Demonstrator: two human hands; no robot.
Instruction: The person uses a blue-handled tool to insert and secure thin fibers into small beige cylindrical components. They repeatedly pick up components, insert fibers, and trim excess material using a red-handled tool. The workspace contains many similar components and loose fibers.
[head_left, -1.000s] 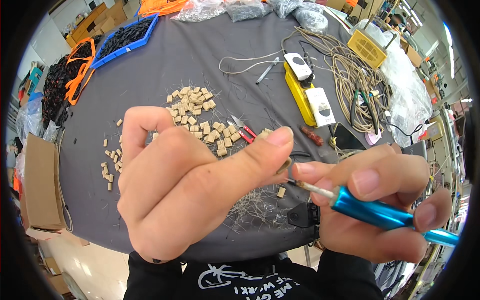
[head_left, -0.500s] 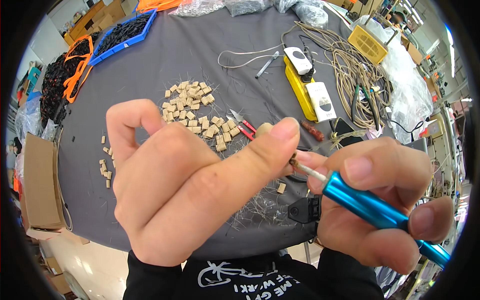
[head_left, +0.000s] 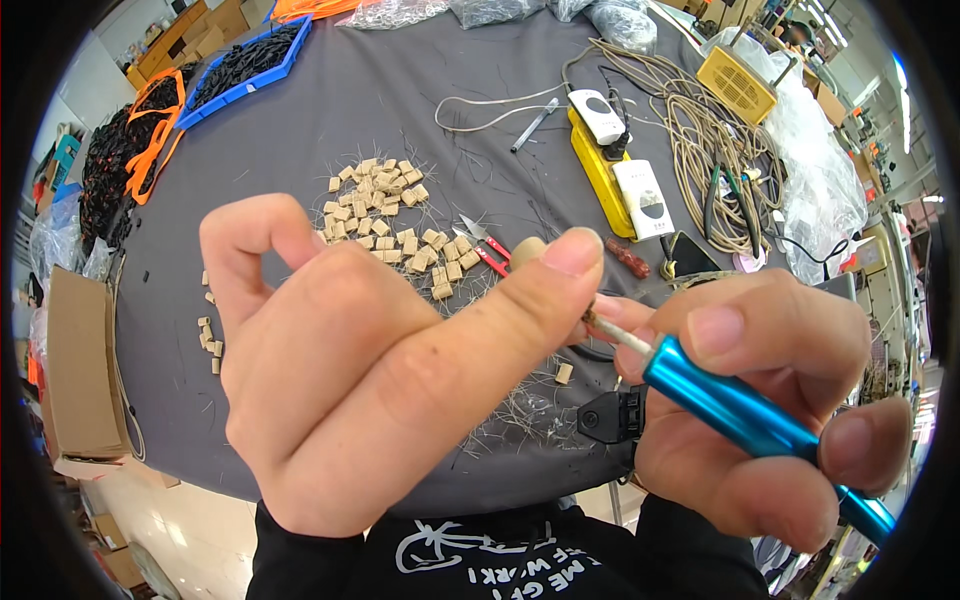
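Close in front of me, my left hand (head_left: 350, 380) is closed, with a small tan cylindrical piece (head_left: 527, 252) pinched behind the thumb; most of the piece is hidden. My right hand (head_left: 780, 330) grips a blue metallic pen-shaped tool (head_left: 735, 405) with a thin pale shaft. Its brownish tip meets the left thumb and fingertips, where the exact contact is hidden. Beyond the left hand lies a pile of small tan cylinders (head_left: 375, 205) with thin threads. Red-handled thread snips (head_left: 490, 248) lie beside that pile.
A yellow power strip (head_left: 597, 185) with white plugs stands right of centre, near coiled beige cable (head_left: 690, 140). A grey pen (head_left: 535, 125) lies beyond. Far left are a blue tray (head_left: 250, 70) of black pieces and a cardboard box (head_left: 85, 365). Loose threads litter the dark cloth.
Both hands have shifted very slightly, and a little more of the tan piece shows above the left thumb. The tool's tip stays at the left fingertips.
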